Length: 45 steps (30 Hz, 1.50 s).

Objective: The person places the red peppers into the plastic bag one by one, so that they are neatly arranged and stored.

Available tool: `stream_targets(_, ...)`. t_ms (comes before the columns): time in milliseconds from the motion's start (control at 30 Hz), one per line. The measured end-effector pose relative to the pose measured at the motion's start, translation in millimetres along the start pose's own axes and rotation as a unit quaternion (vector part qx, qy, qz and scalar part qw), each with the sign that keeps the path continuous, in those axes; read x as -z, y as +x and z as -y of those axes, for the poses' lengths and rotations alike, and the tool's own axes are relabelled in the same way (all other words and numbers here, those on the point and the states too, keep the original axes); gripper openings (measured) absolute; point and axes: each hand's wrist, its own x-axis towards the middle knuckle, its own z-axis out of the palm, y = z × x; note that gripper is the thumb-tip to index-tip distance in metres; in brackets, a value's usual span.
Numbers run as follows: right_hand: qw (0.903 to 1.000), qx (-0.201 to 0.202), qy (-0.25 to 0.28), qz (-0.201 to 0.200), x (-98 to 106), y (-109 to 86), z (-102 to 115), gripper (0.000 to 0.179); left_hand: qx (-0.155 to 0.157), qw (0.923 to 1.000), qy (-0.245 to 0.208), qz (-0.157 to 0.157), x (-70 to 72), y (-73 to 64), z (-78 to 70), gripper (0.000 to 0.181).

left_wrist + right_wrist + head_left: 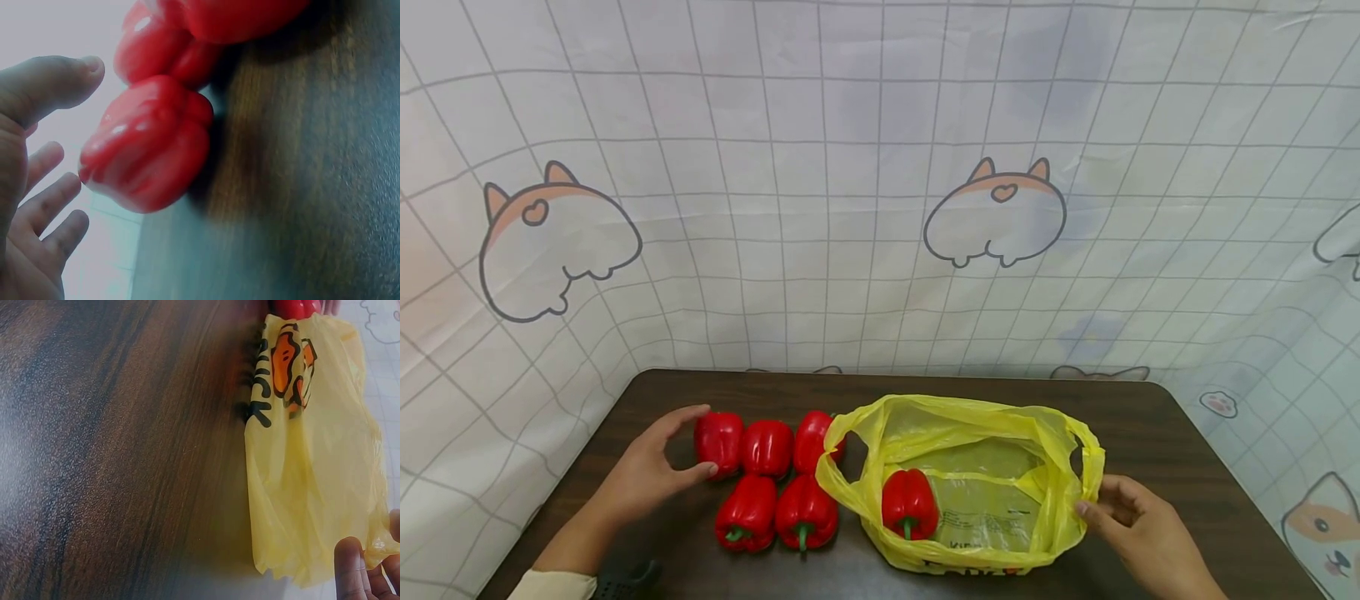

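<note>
My left hand (643, 467) is spread at the left side of the back-left red bell pepper (718, 444), thumb in front and fingers behind. In the left wrist view the fingers are extended near that pepper (147, 147), not curled round it. A yellow plastic bag (973, 560) lies with its mouth spread wide, and one red bell pepper (910, 504) is inside on its left. On the bag's right side, my right hand (1138, 533) pinches the edge by the handle; the right wrist view shows fingers (349, 565) at the gathered plastic.
More red bell peppers with green stems, such as the front one (806, 512), sit close together left of the bag. All stand on a dark wood-grain table (1165, 442). Behind it hangs a white grid-patterned cloth (850, 208). A dark object (625, 581) shows near my left sleeve.
</note>
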Motion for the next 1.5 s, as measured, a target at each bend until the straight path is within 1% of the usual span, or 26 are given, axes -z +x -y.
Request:
stream_targets(167, 1.0, 0.001, 0.0, 0.0, 0, -0.6, 1, 0.061, 0.004, 1.0, -0.002, 0.008, -0.3, 0.2, 4.7, 0.08)
stream_targets(267, 1.0, 0.003, -0.003, -0.002, 0, -0.8, 1, 0.061, 0.001, 0.9999, -0.004, 0.012, -1.8, 0.5, 8.3, 0.083)
stream_targets(400, 1.0, 0.004, -0.004, -0.003, 0, -1.4, 1, 0.059, 0.006, 0.9998, -0.005, 0.019, -4.5, 0.5, 14.0, 0.088)
stream_targets(533, 1.0, 0.006, -0.005, -0.001, 0, -1.8, 2, 0.06, 0.018, 0.9994, -0.011, 0.029, -6.4, 0.5, 18.6, 0.092)
stream_targets(767, 1.0, 0.008, -0.004, -0.001, -1, -1.7, 1, 0.061, 0.058, 0.9971, -0.016, 0.047, -8.3, 0.4, 23.4, 0.091)
stream_targets(900, 0.9999, 0.009, -0.006, -0.001, -1, -1.2, 0, 0.06, 0.061, 0.9969, -0.019, 0.047, -9.3, 0.6, 24.0, 0.091)
stream_targets(1167, 0.9999, 0.01, -0.006, -0.001, -1, -0.6, 0, 0.06, 0.051, 0.9976, -0.02, 0.042, -11.4, 0.8, 25.4, 0.091)
stream_targets(1500, 1.0, 0.005, -0.007, -0.003, 0, -0.4, 0, 0.06, 0.058, 0.9978, -0.019, 0.026, -9.5, 1.0, 24.4, 0.089)
